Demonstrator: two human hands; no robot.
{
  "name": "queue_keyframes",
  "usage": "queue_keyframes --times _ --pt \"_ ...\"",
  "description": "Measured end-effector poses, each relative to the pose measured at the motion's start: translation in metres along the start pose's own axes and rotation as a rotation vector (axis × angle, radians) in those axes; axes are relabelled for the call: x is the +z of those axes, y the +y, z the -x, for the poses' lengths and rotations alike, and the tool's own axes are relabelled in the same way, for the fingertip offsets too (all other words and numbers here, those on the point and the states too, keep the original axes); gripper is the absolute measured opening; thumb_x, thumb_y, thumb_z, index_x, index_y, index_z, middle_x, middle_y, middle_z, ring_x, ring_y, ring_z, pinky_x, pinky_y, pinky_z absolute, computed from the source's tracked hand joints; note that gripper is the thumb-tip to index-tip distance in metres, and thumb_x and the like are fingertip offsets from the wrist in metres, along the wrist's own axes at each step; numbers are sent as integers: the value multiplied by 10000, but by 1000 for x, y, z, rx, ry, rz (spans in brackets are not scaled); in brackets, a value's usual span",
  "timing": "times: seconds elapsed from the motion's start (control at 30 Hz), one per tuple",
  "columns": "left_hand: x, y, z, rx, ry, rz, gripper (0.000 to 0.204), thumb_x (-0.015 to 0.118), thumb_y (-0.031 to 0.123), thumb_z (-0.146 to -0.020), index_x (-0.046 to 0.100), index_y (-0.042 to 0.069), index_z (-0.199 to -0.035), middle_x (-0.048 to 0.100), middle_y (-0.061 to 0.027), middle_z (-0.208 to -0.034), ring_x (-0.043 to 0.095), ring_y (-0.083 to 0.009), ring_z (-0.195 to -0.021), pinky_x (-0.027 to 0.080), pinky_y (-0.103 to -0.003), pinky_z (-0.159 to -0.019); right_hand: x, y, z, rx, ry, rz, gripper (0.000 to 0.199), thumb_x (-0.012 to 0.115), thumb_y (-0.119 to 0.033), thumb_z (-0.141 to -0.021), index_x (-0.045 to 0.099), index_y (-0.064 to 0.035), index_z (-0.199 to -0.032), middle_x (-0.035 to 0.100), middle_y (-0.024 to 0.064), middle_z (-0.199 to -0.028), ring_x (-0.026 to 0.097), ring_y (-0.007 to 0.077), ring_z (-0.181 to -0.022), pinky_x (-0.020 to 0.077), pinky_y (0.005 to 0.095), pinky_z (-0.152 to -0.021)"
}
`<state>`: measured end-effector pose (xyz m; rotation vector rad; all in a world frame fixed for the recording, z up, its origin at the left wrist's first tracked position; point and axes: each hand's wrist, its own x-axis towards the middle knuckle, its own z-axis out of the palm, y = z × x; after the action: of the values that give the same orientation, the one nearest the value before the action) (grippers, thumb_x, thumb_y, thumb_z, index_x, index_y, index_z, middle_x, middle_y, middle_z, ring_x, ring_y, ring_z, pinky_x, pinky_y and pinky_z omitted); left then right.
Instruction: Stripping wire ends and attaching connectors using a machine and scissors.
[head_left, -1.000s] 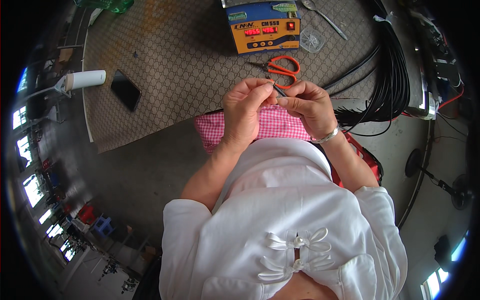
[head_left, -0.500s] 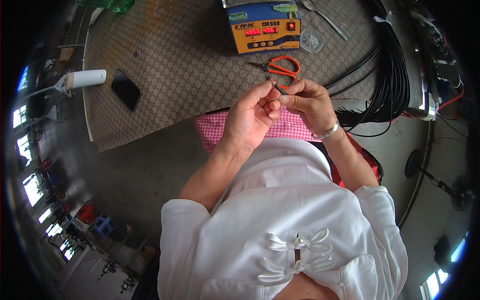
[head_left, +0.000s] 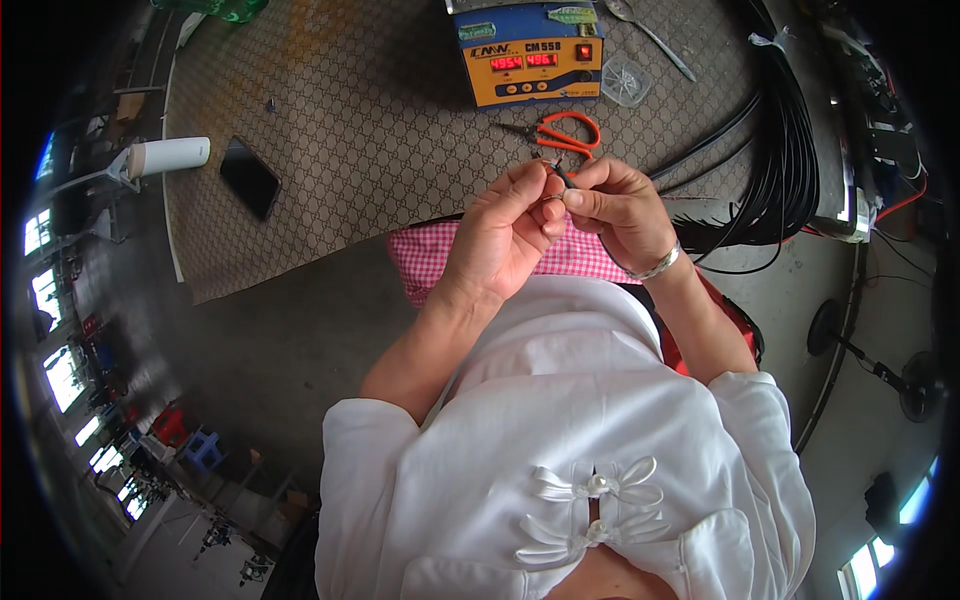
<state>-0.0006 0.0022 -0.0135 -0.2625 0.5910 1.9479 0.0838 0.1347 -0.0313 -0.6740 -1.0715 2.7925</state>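
Between my two hands is the end of a black cable (head_left: 562, 177), with thin strands, one reddish, at its tip. My right hand (head_left: 628, 212) pinches the cable between thumb and forefinger. My left hand (head_left: 497, 228) is closed at the strands, its thumb and forefinger pressed together beside the tip; how much it grips is partly hidden. Just beyond my fingers lie snips (head_left: 586, 120) with orange handles, their dark blades pointing left and one handle partly behind my hands.
A blue and yellow box with a lit red display (head_left: 530, 70) stands at the far middle. Beside it are a small clear dish (head_left: 626, 82) and a metal spoon (head_left: 655, 42). A thick bundle of black cables (head_left: 785, 150) lies right; a phone (head_left: 250, 180) and white bottle (head_left: 175, 156) left.
The cable tip has tilted slightly, and its strands show a little more above my left fingertips. Both hands stay in nearly the same place.
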Motion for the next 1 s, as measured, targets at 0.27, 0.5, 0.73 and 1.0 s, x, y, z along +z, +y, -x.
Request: queue_keyframes --times 0.27,0.5,0.73,1.0 --pt "2 6 1 23 40 -86 148 532 164 -866 585 27 -850 599 -59 -737 538 -116 -621 425 -238 -550 -1 -4 2 40 -25 -20 83 645 31 -736 580 -14 -763 580 45 -680 475 82 -532 349 199 -458" --pt "-3 10 -3 -41 -13 -108 177 517 199 -876 579 39 -835 598 -51 -741 536 -125 -656 425 -240 -574 -3 -4 3 65 -61 -26 81 645 21 -742 583 -21 -774 589 47 -691 478 84 -532 341 198 -456" --pt "-6 2 -3 -37 -92 -4 217 481 220 -897 581 36 -840 590 -40 -790 523 -110 -677 430 -233 -597 -1 -4 3 76 -53 -56 71 641 10 -750 585 -23 -779 584 43 -691 472 85 -538 339 199 -465" --pt "-9 -1 -4 -30 -99 44 135 487 138 -890 578 39 -872 595 -48 -791 528 -109 -654 420 -238 -576 -1 -6 2 94 -63 -52 62 643 -6 -755 589 -21 -781 577 30 -687 464 84 -544 345 197 -471"
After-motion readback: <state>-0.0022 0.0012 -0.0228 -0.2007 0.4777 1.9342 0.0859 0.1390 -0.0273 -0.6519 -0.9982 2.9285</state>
